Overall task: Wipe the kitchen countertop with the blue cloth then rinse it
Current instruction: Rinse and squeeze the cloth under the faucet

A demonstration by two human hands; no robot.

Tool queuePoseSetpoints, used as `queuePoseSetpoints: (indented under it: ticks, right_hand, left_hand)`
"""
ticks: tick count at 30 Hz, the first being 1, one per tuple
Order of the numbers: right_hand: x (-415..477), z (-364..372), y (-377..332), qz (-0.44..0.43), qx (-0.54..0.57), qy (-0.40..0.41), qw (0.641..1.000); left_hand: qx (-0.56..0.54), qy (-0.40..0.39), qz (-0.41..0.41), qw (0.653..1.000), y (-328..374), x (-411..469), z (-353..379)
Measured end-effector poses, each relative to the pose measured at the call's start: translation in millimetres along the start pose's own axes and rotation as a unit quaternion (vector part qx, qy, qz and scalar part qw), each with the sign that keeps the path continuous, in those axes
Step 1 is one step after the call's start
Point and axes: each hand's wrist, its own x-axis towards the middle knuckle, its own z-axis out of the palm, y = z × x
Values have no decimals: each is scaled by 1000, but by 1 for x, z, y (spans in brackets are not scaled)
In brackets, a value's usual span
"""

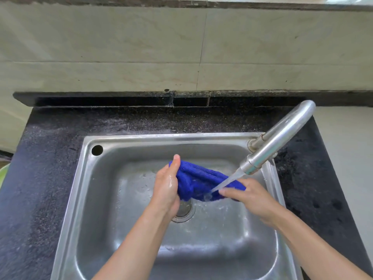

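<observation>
Both hands, left hand [166, 186] and right hand [249, 196], grip blue cloth [198, 183] over sink [129, 138] drain [184, 211], under running faucet [280, 136].

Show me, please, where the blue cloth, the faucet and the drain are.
blue cloth [198, 178]: head view, on its bunched middle part.
faucet [282, 134]: head view, on the middle of its spout.
drain [184, 210]: head view, on its visible right part.
</observation>
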Motion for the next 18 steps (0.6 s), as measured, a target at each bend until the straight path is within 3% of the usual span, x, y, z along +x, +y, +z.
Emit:
queuePoseSetpoints:
  ticks: [3, 5, 8, 9, 12, 15, 16, 18]
  right_hand:
    - [7, 19, -17, -6, 248, 56, 967]
    - [7, 39, -32, -13, 307, 71, 949]
    - [-11, 70, -43, -58, 264, 102, 957]
    - [-20, 79, -41, -78, 257, 100, 958]
    - [-31, 90, -26, -102, 160, 145, 971]
    - [12, 56, -11, -31, 4, 287, 957]
    - [31, 42, -10, 7, 0, 303, 953]
    - [46, 40, -10, 0, 58, 303, 951]
  left_hand:
    - [50, 73, -21, 996, -15, 2, -1]
    - [67, 110, -82, 988, -32, 2, 1]
    - [-43, 42, -275, 960, -47, -4, 11]
    - [-84, 17, -301, 950, -48, -4, 15]
    - [-149, -7, -285, 947, -51, 0, 25]
    - [-63, 4, -234, 970, -57, -8, 45]
    - [-38, 11, -215, 976, -57, -12, 50]
    - [-13, 23, -201, 979, -52, -14, 52]
